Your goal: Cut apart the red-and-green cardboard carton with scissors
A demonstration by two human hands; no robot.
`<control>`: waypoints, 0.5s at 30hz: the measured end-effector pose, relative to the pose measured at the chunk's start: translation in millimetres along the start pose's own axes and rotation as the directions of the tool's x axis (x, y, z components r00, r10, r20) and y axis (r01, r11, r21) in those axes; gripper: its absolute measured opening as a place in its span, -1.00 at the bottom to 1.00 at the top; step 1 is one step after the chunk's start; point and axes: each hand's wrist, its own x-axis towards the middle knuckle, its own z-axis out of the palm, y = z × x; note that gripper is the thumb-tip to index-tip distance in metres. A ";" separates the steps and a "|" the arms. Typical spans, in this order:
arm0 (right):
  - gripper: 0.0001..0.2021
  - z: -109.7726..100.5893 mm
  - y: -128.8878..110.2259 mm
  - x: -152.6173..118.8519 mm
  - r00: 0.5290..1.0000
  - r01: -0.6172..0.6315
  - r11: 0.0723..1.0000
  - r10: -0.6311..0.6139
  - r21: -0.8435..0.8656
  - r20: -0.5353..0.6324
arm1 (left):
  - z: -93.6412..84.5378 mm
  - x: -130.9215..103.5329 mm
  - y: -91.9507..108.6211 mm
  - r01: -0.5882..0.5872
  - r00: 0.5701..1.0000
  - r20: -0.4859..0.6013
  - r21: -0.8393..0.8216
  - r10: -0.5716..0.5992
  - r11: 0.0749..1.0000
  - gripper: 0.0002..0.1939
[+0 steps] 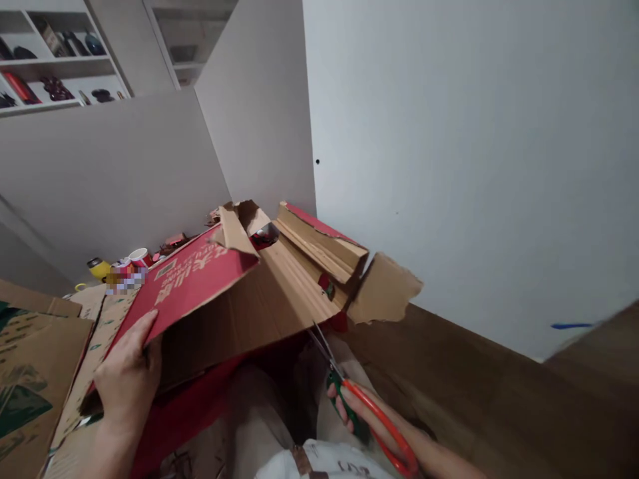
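Left hand [128,367] gripping cardboard [249,299], right [357,404] holding scissors [392,429]

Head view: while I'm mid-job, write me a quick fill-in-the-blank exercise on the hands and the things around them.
1. The right hand holds the scissors, whose two handles are orange and ____.
2. The left hand grips the edge of a printed cardboard panel whose pale lettering stands on a ____ background.
3. In the picture, the yellow container is to the ____ of the red-and-white cup.

Missing words: green; red; left.
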 end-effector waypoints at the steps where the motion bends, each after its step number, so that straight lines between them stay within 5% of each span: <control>1: -0.34 -6.2 -4.4 -2.5 0.999 -0.025 1.000 0.025 -0.005 -0.024 | 1.9 -3.2 2.9 -0.021 0.999 0.036 -0.003 0.021 1.000 -0.62; 7: -0.31 -21.3 -5.8 -15.8 0.991 -0.097 0.993 0.090 -0.062 -0.097 | 12.1 -25.4 9.7 -0.085 0.971 0.222 -0.012 0.085 0.996 -0.55; 11: -0.34 -25.7 -1.3 -12.9 0.989 -0.042 0.981 0.015 -0.187 -0.144 | 1.6 -63.7 38.3 -0.024 0.987 0.149 -0.231 0.059 0.973 -0.49; 13: -0.40 -29.1 -0.4 -11.7 0.988 -0.040 0.974 0.006 -0.221 -0.152 | -4.0 -93.1 69.4 0.018 0.998 0.061 -0.475 0.013 0.880 -0.52; 15: -0.45 -33.8 -0.8 -13.9 0.986 -0.038 0.970 -0.002 -0.239 -0.164 | -2.1 -117.0 107.2 0.179 0.968 0.249 -0.719 0.008 0.671 -0.72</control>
